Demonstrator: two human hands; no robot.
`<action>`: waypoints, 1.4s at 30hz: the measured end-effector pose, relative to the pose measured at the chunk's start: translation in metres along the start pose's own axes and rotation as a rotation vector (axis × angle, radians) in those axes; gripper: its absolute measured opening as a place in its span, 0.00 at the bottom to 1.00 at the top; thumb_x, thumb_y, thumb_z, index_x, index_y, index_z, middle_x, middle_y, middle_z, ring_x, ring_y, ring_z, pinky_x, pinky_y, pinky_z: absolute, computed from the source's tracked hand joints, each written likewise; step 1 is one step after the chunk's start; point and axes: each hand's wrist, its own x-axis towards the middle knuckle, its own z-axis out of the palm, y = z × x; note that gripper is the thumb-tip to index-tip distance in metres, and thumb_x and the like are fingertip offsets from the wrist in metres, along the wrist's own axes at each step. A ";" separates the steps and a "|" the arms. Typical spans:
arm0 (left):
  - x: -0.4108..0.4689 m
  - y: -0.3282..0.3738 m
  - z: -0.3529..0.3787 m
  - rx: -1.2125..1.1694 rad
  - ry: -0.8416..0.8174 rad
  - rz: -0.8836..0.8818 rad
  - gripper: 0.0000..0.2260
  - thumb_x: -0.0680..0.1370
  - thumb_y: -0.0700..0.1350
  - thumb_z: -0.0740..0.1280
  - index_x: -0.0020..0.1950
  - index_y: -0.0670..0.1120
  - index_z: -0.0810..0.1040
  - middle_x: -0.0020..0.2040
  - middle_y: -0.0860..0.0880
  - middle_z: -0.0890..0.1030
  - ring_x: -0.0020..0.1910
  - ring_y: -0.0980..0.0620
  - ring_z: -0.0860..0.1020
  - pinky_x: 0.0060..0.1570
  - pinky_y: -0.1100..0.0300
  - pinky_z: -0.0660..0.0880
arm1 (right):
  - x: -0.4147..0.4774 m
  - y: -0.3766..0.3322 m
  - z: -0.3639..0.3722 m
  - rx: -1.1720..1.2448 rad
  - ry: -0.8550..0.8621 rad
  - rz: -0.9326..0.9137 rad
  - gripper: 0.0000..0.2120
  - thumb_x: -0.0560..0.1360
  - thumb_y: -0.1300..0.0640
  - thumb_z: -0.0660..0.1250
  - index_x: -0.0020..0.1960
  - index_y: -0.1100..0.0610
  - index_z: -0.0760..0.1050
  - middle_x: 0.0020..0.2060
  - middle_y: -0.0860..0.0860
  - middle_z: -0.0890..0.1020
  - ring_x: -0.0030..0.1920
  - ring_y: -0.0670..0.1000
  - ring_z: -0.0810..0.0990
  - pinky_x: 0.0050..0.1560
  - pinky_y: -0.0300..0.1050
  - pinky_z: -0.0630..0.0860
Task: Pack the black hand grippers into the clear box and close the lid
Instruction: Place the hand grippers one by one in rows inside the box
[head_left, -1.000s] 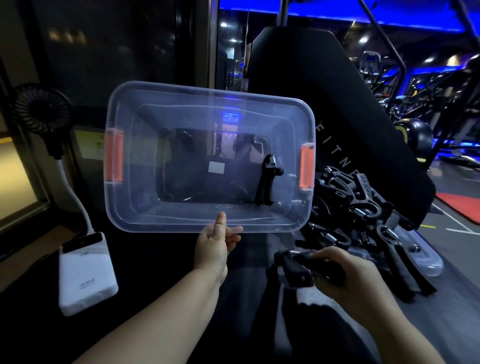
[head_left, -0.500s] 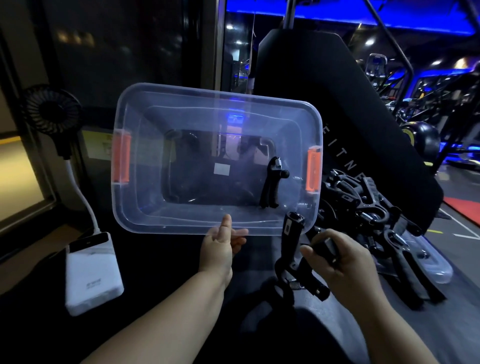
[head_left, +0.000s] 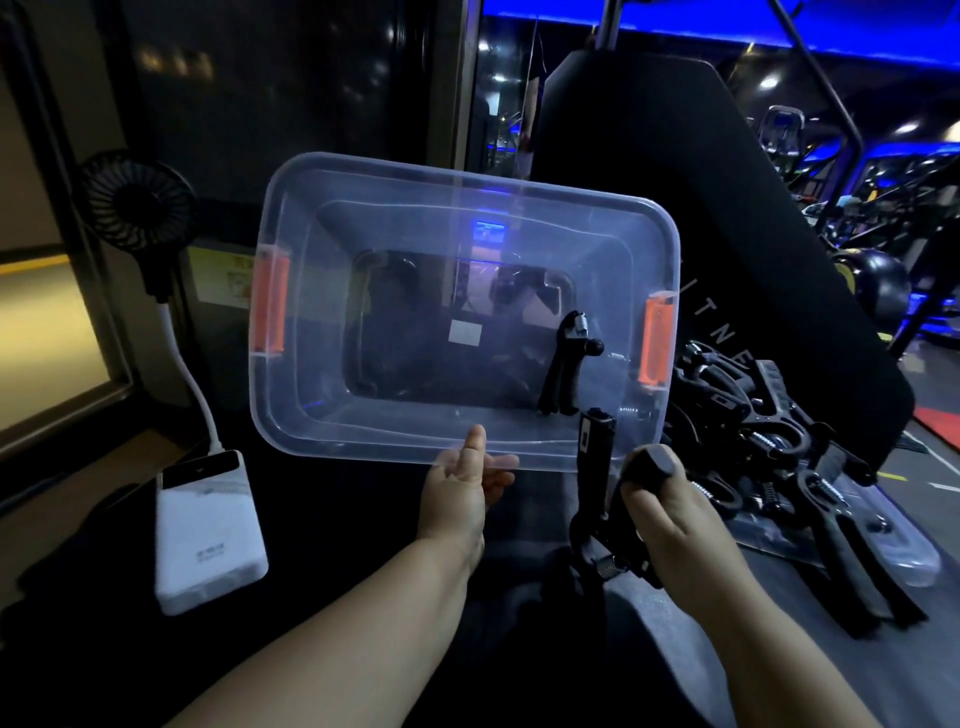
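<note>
Head view: dark gym bench surface, padded black backrest behind-right. Clear box tipped up on its near long edge, opening toward the camera, orange latches on both short ends. Progress judged early: only one hand gripper inside, standing against the right end near the latch; rest of the floor bare. Pile of black hand grippers just right of the box, lying partly on what looks like the clear lid, so lid off and closing not yet possible. Left hand pinching the near rim at mid-length, thumb over the edge, fingers curled under, propping the box. Right hand wrapped closed around one handle of a second gripper, other handle pointing up and overlapping the near rim at its right corner. Room: wide clear opening left of the packed gripper; tight on the right, between latch, rim corner and pile. Power bank and small fan off to the left, well apart, no obstruction. Risk, as a guess: tilted box sliding if the pinch loosens.
</note>
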 end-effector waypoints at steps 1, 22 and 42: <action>0.000 -0.001 -0.001 0.001 -0.007 0.000 0.12 0.79 0.52 0.62 0.42 0.44 0.73 0.34 0.48 0.84 0.29 0.57 0.79 0.33 0.67 0.74 | 0.000 0.000 0.000 -0.018 -0.001 -0.011 0.08 0.73 0.44 0.55 0.44 0.49 0.65 0.29 0.52 0.75 0.31 0.57 0.74 0.36 0.60 0.74; 0.014 -0.010 -0.004 -0.067 -0.038 -0.047 0.14 0.78 0.52 0.63 0.51 0.41 0.75 0.39 0.43 0.82 0.33 0.54 0.79 0.36 0.63 0.75 | 0.120 -0.048 0.001 0.369 0.096 -0.173 0.12 0.77 0.65 0.66 0.46 0.47 0.74 0.49 0.59 0.79 0.48 0.55 0.84 0.50 0.44 0.79; 0.009 -0.007 -0.003 -0.034 0.009 -0.057 0.13 0.76 0.53 0.65 0.43 0.44 0.75 0.42 0.43 0.82 0.40 0.49 0.79 0.40 0.58 0.74 | 0.175 -0.028 0.054 -0.032 0.196 0.122 0.10 0.77 0.57 0.63 0.58 0.55 0.67 0.47 0.54 0.74 0.43 0.55 0.71 0.42 0.43 0.66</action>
